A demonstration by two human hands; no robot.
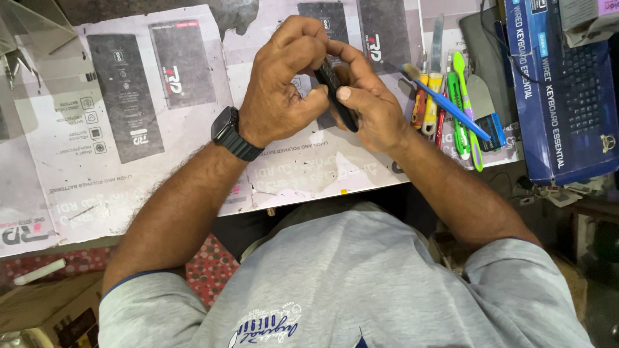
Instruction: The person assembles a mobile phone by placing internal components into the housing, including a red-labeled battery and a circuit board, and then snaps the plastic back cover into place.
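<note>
Both hands are raised a little above the desk [39,161] and meet around a slim black phone [338,96], which is held on its edge, so only its narrow dark side shows. The left hand [284,84] curls over the upper end of the phone, with its fingers bent and its thumb pressed against the side. The right hand [371,103] pinches the phone from the other side, its thumb lying flat on the dark edge. The fingers hide most of the phone, so I cannot tell which face of it looks up. A black watch [233,134] sits on the left wrist. Under the hands, the desk is covered with worn printed paper sheets [148,96] showing dark rectangles, and some corners are torn. Just to the right of the right hand lies a group of tools: a blue-handled brush [445,102] lying slantwise across the others, a green toothbrush [465,103], a yellow-handled tool [433,96], a red thin tool [441,124] and a flat metal scraper [480,96]. Further to the right, a blue keyboard box [554,103] lies at the edge of the desk. At the top left a clear plastic sheet [26,38] is seen. Near the bottom left, below the desk edge, there is a white chalk-like stick [40,272] on a red patterned cloth [209,270], beside a cardboard box [45,312].
</note>
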